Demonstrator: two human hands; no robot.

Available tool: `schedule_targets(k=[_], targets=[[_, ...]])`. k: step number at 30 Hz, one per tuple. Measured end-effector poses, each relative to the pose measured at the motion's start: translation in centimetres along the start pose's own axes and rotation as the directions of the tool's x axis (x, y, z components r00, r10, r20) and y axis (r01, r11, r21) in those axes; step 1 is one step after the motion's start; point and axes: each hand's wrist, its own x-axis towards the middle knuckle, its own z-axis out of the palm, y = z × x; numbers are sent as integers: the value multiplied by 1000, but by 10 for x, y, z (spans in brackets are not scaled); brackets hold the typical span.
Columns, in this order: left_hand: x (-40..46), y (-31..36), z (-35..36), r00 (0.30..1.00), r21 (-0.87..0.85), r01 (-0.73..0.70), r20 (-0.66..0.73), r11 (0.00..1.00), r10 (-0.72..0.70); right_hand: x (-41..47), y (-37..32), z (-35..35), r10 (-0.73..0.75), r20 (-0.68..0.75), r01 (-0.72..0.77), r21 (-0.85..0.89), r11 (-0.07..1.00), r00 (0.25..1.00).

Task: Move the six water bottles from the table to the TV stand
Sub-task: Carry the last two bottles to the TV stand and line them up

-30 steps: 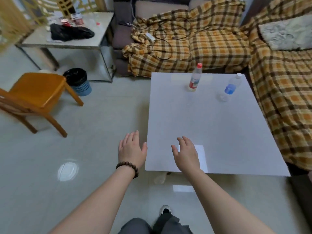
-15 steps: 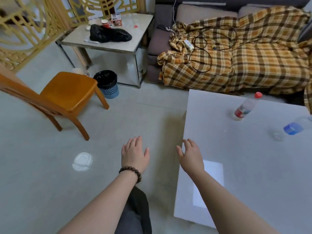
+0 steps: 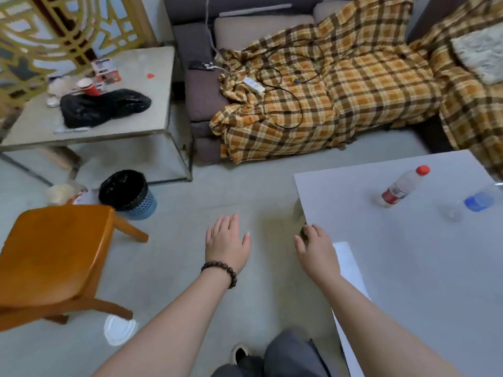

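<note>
Two water bottles stand on the white table (image 3: 408,268) at the right. One bottle has a red cap and red label (image 3: 401,186). The other bottle, with a blue label (image 3: 475,200), is at the right edge of the view. My left hand (image 3: 227,240), with a bead bracelet on the wrist, is over the floor with fingers spread and holds nothing. My right hand (image 3: 317,247) hovers at the table's near left corner, fingers apart and empty. Both bottles are well beyond my hands. No TV stand is in view.
An orange wooden chair (image 3: 51,257) stands at the left. A black-lined bin (image 3: 126,193) sits beside a glass side table (image 3: 114,104) with a black bag. A sofa with a plaid blanket (image 3: 326,99) and cables lies behind. My leg and shoe show at the bottom.
The view has swung left, so the table and bottles have shifted to the right of the frame. Both hands stay empty; my right hand now sits at the table's corner.
</note>
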Motion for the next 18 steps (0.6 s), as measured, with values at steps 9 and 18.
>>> schedule_targets(k=[9,18], targets=[[158,124,22,914,-3,-382,149,924,378,101,55,-43,333,-166,-304,176,936,928],[287,277,46,683,9,-694,324,720,654,176,128,-127,644,-310,-552,339,762,699]])
